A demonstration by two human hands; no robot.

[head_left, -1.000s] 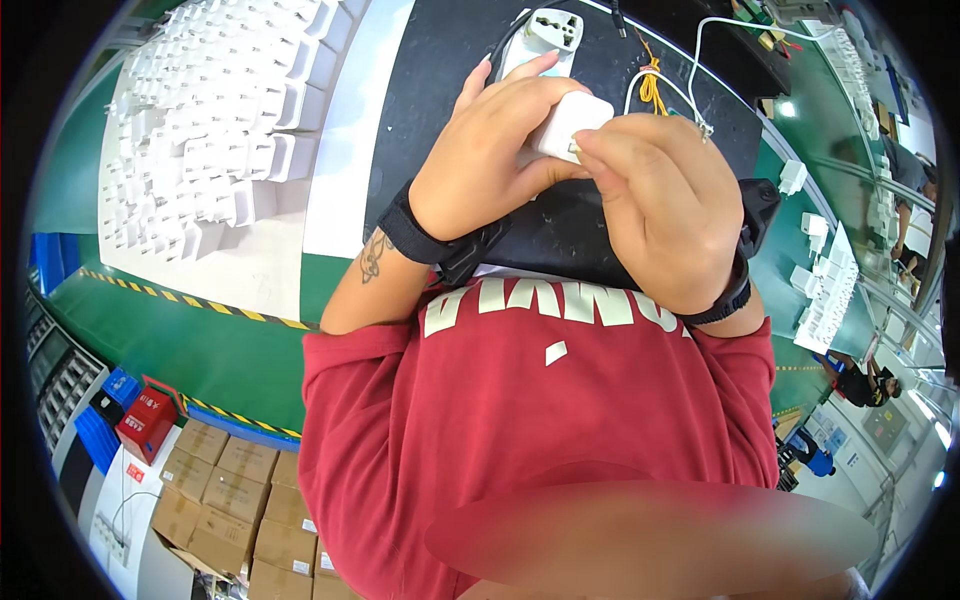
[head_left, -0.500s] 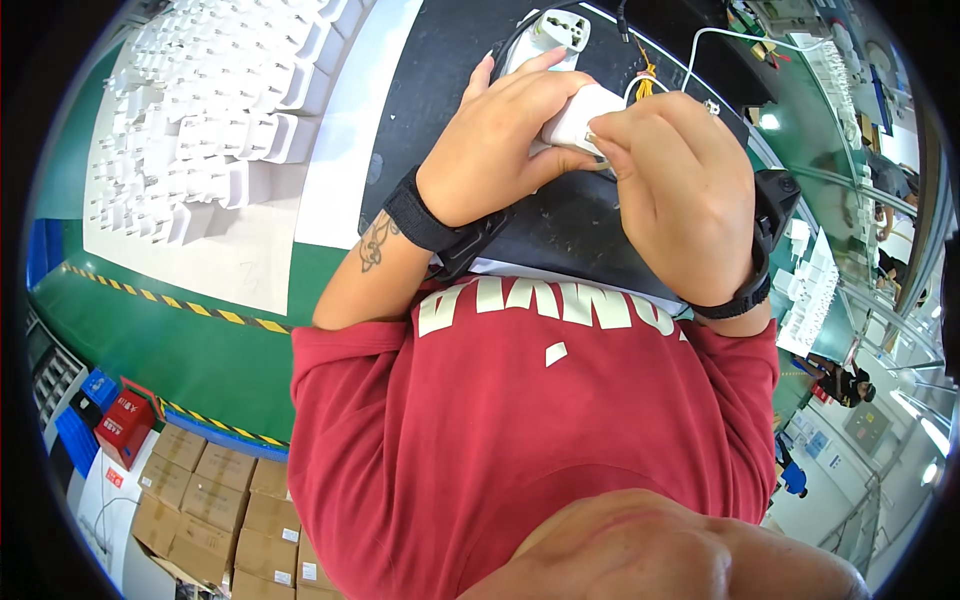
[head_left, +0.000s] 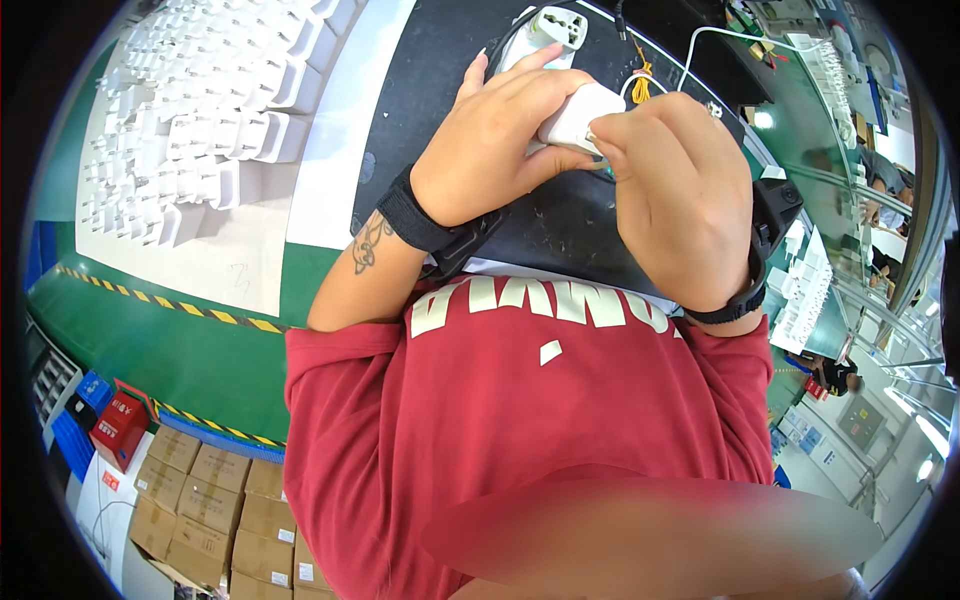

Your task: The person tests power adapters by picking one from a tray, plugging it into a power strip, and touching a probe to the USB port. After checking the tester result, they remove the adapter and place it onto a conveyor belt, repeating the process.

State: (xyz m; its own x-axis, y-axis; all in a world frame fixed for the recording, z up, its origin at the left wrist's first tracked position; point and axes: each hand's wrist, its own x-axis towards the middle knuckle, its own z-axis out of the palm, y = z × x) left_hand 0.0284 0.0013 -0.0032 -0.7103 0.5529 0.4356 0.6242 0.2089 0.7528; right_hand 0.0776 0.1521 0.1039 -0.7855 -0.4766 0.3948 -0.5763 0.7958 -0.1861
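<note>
My left hand (head_left: 500,145) is closed around a white plug-in charger (head_left: 582,115), thumb below and fingers over its top. My right hand (head_left: 680,190) pinches at the charger's right end, where a small metallic bit shows at the fingertips. What exactly those fingers hold is hidden. Behind the right hand, a thin white cable (head_left: 688,62) loops over the table. Just beyond my left fingers lies a white power strip (head_left: 557,30) with sockets.
A black work mat (head_left: 410,130) covers the table under my hands. To the left, many white chargers (head_left: 240,135) stand in rows, prongs up, on a pale board (head_left: 240,270). Twisted yellow wire (head_left: 641,88) lies beyond the right hand. Cardboard boxes (head_left: 210,500) are stacked at lower left.
Both hands keep nearly the same grip on the charger. The whole view has shifted slightly, with the surroundings a little further left.
</note>
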